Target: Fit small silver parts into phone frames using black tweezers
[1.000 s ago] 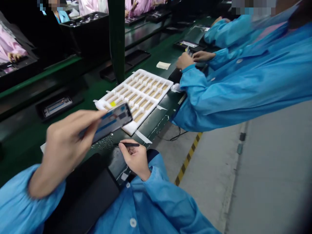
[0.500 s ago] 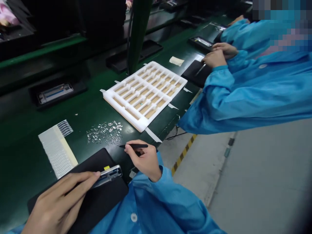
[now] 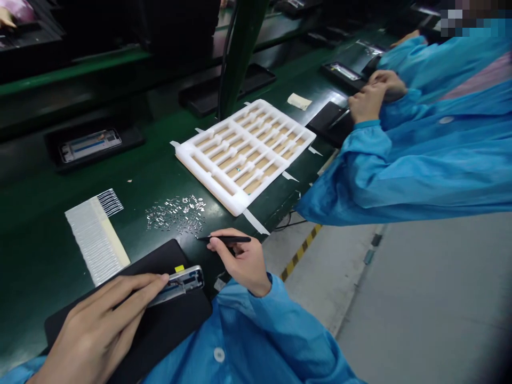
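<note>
My left hand grips a phone frame by its edge, tilted over a black mat. A yellow tab sticks up from the frame's far edge. My right hand pinches black tweezers, whose tips point left at the near edge of a scatter of small metal pieces. Whether the tips hold a piece is too small to tell. Left of the scatter lies a pale sheet with fine strips.
A white slotted tray is taped to the green table. Behind, a black tray bears another phone frame. At the right, a co-worker's hands work over a black mat. A green post stands behind the slotted tray.
The view has shifted slightly, so the table's things sit a little further right. Both hands keep nearly the same pose, with the tweezers still by the metal pieces.
</note>
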